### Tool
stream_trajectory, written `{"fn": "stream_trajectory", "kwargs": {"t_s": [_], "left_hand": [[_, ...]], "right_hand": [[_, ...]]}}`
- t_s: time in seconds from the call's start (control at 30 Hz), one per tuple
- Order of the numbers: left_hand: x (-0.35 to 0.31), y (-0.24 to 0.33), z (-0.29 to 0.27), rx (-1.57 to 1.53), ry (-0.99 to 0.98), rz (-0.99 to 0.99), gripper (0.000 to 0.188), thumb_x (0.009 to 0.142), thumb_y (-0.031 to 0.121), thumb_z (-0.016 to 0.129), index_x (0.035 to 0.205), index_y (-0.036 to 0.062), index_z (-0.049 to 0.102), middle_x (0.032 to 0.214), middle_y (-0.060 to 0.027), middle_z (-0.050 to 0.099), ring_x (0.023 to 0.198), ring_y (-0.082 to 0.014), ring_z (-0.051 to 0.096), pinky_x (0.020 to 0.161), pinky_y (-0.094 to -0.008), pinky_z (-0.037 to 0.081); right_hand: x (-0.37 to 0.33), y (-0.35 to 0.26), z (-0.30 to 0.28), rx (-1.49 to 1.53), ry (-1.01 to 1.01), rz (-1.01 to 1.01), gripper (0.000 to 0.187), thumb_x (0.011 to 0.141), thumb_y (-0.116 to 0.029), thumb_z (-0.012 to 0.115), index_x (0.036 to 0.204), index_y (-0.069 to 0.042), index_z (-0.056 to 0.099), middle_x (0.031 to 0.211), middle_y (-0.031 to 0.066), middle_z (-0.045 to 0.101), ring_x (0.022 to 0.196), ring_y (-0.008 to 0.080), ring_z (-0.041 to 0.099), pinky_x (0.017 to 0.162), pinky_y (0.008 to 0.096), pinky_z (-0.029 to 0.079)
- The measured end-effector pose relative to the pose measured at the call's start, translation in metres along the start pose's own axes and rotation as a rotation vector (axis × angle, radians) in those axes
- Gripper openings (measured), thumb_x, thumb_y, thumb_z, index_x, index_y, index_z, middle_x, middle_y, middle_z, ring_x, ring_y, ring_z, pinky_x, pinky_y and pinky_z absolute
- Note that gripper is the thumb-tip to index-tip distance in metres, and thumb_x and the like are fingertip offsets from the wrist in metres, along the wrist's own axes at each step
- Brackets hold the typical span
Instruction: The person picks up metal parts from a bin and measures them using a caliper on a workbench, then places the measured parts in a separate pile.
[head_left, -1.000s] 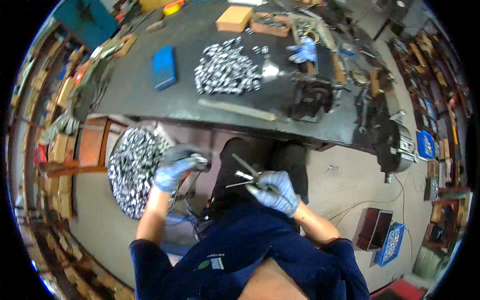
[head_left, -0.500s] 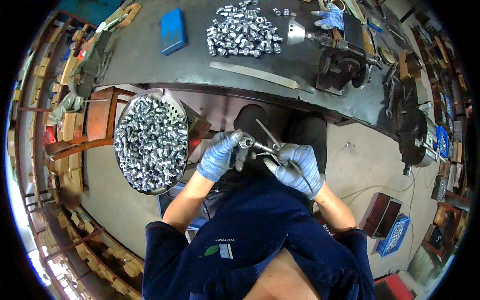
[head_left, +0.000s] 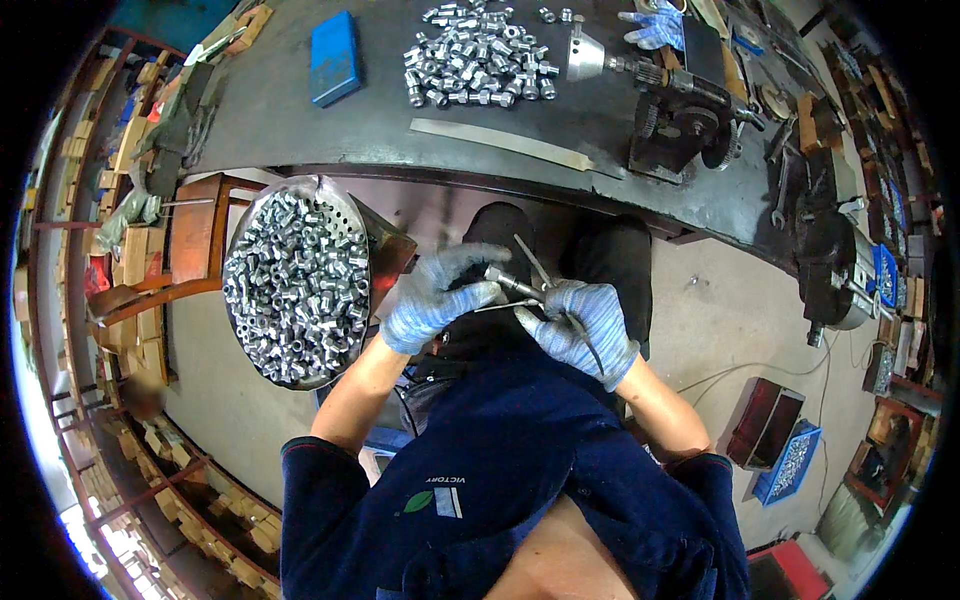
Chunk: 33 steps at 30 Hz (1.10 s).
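Observation:
My left hand [head_left: 435, 295], in a blue-and-grey work glove, has its thumb and fingers apart around a small metal pipe fitting [head_left: 493, 273]. The fitting sits at the end of a short metal rod [head_left: 517, 287] that runs into my right hand [head_left: 588, 325]. That hand, gloved the same way, is closed round the rod and a slim file [head_left: 532, 260], whose two ends stick out above and below the fingers. Another thin metal piece [head_left: 508, 304] also juts from the right hand towards the left; its kind is unclear.
Left of my knees stands a pan [head_left: 345, 205] heaped with metal fittings. The workbench [head_left: 270, 120] ahead bears a fitting pile [head_left: 480, 60], a blue case [head_left: 335, 58], a flat file [head_left: 500, 143], a chuck device [head_left: 680, 125] and a glove [head_left: 655, 28]. A vise [head_left: 835, 280] is at right.
My left fingers have opened from around the fitting, which now shows at the rod's end. The right hand keeps its hold and has shifted slightly left.

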<state>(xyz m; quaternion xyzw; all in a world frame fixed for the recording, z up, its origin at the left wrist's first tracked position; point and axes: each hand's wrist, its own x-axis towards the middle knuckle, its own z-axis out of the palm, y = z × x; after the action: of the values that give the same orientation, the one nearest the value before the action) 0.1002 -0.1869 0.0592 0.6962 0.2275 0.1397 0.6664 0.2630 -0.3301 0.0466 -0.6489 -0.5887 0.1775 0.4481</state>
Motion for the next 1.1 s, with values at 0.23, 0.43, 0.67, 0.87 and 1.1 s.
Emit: {"fn": "stream_trajectory", "kwargs": {"t_s": [0.23, 0.43, 0.67, 0.87, 1.1], "left_hand": [[0.004, -0.010, -0.006, -0.029, 0.185, -0.082, 0.028, 0.078, 0.008, 0.070, 0.103, -0.0019, 0.062, 0.079, -0.0004, 0.063, 0.071, -0.0074, 0.057, 0.065, -0.0214, 0.047], [0.005, -0.036, -0.014, 0.495, 0.390, 0.062, 0.023, 0.073, 0.009, 0.068, 0.095, 0.0053, 0.067, 0.068, -0.0040, 0.060, 0.056, -0.0083, 0.053, 0.055, -0.0239, 0.046], [0.005, -0.025, -0.005, 0.693, 0.436, 0.096, 0.021, 0.070, 0.009, 0.068, 0.090, 0.0081, 0.068, 0.062, -0.0081, 0.058, 0.049, -0.0147, 0.052, 0.051, -0.0274, 0.045], [0.006, -0.022, 0.001, 0.769, 0.254, 0.182, 0.029, 0.068, 0.013, 0.070, 0.096, 0.0089, 0.066, 0.067, -0.0088, 0.061, 0.054, -0.0191, 0.057, 0.054, -0.0301, 0.047], [0.030, -0.041, -0.019, 0.895, 0.341, 0.088, 0.027, 0.070, 0.024, 0.071, 0.092, 0.0096, 0.067, 0.059, -0.0081, 0.057, 0.051, -0.0196, 0.055, 0.052, -0.0317, 0.046]], "right_hand": [[-0.006, 0.000, -0.007, 0.016, 0.046, 0.115, 0.035, 0.068, -0.023, 0.077, 0.052, -0.010, 0.049, 0.051, 0.0098, 0.050, 0.045, 0.0253, 0.052, 0.045, 0.0319, 0.042], [-0.005, -0.031, -0.029, 0.298, -0.054, -0.113, 0.033, 0.065, -0.019, 0.080, 0.055, -0.011, 0.049, 0.051, 0.0064, 0.048, 0.046, 0.0250, 0.051, 0.047, 0.0318, 0.042], [0.000, -0.040, -0.020, 0.207, -0.098, -0.132, 0.032, 0.066, -0.020, 0.078, 0.053, -0.010, 0.050, 0.053, 0.0086, 0.050, 0.048, 0.0266, 0.052, 0.047, 0.0334, 0.041], [0.012, -0.030, 0.005, 0.123, -0.102, -0.110, 0.029, 0.072, -0.023, 0.074, 0.055, -0.009, 0.056, 0.055, 0.0125, 0.052, 0.047, 0.0294, 0.054, 0.044, 0.0354, 0.040], [0.003, -0.021, 0.004, -0.054, 0.057, -0.207, 0.033, 0.071, -0.029, 0.073, 0.050, -0.013, 0.054, 0.050, 0.0082, 0.049, 0.044, 0.0257, 0.053, 0.042, 0.0367, 0.040]]}}
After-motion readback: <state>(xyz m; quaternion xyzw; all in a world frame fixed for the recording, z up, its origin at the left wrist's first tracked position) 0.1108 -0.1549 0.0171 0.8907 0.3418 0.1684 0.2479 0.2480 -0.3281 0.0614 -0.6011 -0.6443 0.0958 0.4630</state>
